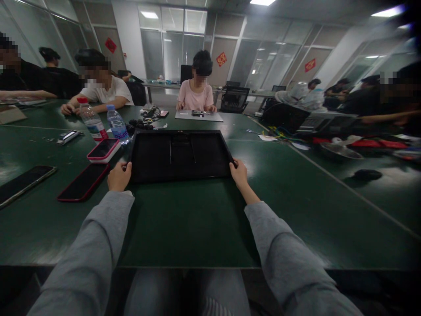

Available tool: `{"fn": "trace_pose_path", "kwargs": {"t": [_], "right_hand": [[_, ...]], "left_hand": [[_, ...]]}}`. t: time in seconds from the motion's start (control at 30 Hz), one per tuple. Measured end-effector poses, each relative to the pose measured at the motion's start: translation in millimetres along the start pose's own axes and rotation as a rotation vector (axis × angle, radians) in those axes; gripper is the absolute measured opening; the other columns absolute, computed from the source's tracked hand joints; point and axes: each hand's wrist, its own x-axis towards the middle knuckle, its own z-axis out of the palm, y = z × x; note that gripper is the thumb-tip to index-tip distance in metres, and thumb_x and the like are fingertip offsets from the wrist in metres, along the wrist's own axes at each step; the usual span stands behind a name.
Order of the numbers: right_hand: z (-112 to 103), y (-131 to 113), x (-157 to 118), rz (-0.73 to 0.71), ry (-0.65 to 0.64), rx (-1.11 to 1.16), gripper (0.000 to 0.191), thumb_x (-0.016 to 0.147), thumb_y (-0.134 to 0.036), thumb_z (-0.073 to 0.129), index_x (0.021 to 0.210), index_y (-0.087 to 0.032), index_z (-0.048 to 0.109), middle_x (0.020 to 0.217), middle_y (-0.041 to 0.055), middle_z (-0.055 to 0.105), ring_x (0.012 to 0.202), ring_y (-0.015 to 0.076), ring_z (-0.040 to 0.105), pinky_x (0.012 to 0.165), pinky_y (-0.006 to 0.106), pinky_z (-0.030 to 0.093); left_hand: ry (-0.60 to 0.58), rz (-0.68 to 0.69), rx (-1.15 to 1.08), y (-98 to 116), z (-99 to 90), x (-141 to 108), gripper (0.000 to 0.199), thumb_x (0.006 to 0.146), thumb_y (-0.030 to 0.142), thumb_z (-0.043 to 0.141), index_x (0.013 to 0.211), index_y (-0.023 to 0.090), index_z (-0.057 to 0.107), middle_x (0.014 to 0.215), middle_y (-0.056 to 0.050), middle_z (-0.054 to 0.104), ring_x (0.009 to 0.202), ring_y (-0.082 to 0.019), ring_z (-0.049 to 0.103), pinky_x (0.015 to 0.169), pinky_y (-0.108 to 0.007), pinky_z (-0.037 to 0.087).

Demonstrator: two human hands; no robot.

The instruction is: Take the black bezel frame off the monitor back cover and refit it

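Note:
A wide black rectangular panel [151, 162] with a raised rim lies on the green table in front of me. Two thin upright lines show on its inner face, near the middle. My left hand [119, 177] grips the panel's left edge near the front corner, thumb on top. At the opposite edge, my right hand [239, 172] holds on in the same way, fingers curled underneath. Just left of my left hand lies a red-edged phone [83, 183], and behind that a pink-edged phone [104, 149] rests on something white.
Two plastic bottles, one red-capped [94, 123] and one blue-capped [117, 126], stand behind the phones, beside black cables [140, 125]. Another phone [26, 183] lies far left. To the right are a black mouse [367, 174] and a metal bowl [340, 151]. Several people sit around the table [184, 228].

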Motion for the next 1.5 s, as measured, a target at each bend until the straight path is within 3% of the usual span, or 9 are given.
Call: {"fn": "trace_pose_path", "kwargs": {"t": [0.3,0.43,0.5,0.63,0.73,1.03,1.23,1.37,1.5], "right_hand": [[0,-5,-1,-0.011,-0.012,-0.123,0.046,0.083,-0.028,0.052,0.125,-0.011,0.062,0.12,0.0184,0.068,0.113,0.0297,0.062,0.104,0.049,0.046],[0,-17,-9,-0.164,0.094,-0.343,0.051,0.084,-0.026,0.049,0.131,-0.01,0.058,0.126,0.0219,0.061,0.122,0.0338,0.051,0.108,0.058,0.037],[1,-29,-18,-0.248,0.084,-0.421,0.053,0.087,-0.029,0.048,0.137,-0.012,0.054,0.132,0.0217,0.056,0.127,0.0348,0.044,0.107,0.058,0.036],[11,-57,-40,-0.391,-0.021,-0.484,0.054,0.096,-0.038,0.043,0.146,-0.018,0.047,0.141,0.0181,0.049,0.131,0.0339,0.038,0.105,0.055,0.036],[20,-69,-51,-0.458,-0.104,-0.503,0.056,0.098,-0.044,0.041,0.15,-0.022,0.043,0.144,0.0171,0.047,0.132,0.0335,0.038,0.105,0.055,0.035],[26,-68,-53,-0.456,-0.167,-0.54,0.055,0.101,-0.048,0.037,0.149,-0.023,0.046,0.141,0.0176,0.049,0.129,0.0347,0.038,0.101,0.056,0.034],[24,-67,-53,-0.464,-0.158,-0.51,0.056,0.101,-0.051,0.037,0.146,-0.021,0.049,0.138,0.0175,0.052,0.128,0.0332,0.04,0.102,0.053,0.033],[23,-66,-51,-0.442,-0.128,-0.497,0.053,0.101,-0.049,0.036,0.143,-0.021,0.051,0.137,0.0175,0.052,0.127,0.0328,0.04,0.101,0.053,0.034],[13,-60,-41,-0.367,-0.017,-0.496,0.049,0.1,-0.046,0.035,0.138,-0.02,0.054,0.134,0.0172,0.053,0.125,0.0325,0.042,0.101,0.054,0.035]], "left_hand": [[0.017,0.064,0.009,4,-0.5,-7,0.054,0.093,0.056,0.046,0.128,0.017,0.061,0.119,-0.019,0.07,0.112,-0.035,0.064,0.096,-0.049,0.047],[0.262,0.206,0.075,20,-0.6,-26,0.057,0.094,0.047,0.047,0.137,0.012,0.056,0.137,-0.023,0.057,0.13,-0.039,0.048,0.105,-0.056,0.038],[0.33,0.291,0.088,31,1.4,-38,0.057,0.095,0.047,0.045,0.141,0.014,0.053,0.145,-0.021,0.051,0.136,-0.04,0.04,0.109,-0.061,0.03],[0.226,0.499,0.087,49,9.6,-55,0.056,0.097,0.046,0.044,0.143,0.015,0.054,0.148,-0.02,0.048,0.138,-0.039,0.036,0.112,-0.06,0.025],[0.168,0.558,0.101,54,14.7,-59,0.059,0.096,0.049,0.045,0.144,0.016,0.054,0.149,-0.02,0.047,0.138,-0.039,0.036,0.112,-0.059,0.026],[0.123,0.591,0.148,48,20.5,-54,0.059,0.094,0.053,0.051,0.14,0.017,0.058,0.148,-0.019,0.049,0.137,-0.038,0.036,0.111,-0.058,0.029],[0.176,0.576,0.09,47,17.1,-51,0.047,0.096,0.05,0.049,0.13,0.021,0.064,0.139,-0.016,0.057,0.134,-0.035,0.042,0.109,-0.055,0.031],[0.253,0.478,0.048,42,9.3,-42,0.039,0.097,0.045,0.047,0.122,0.022,0.067,0.133,-0.014,0.061,0.132,-0.034,0.044,0.108,-0.055,0.032],[0.28,0.317,0.017,29,3.9,-26,0.044,0.094,0.043,0.05,0.127,0.019,0.065,0.134,-0.017,0.061,0.132,-0.036,0.044,0.105,-0.054,0.037]]}}
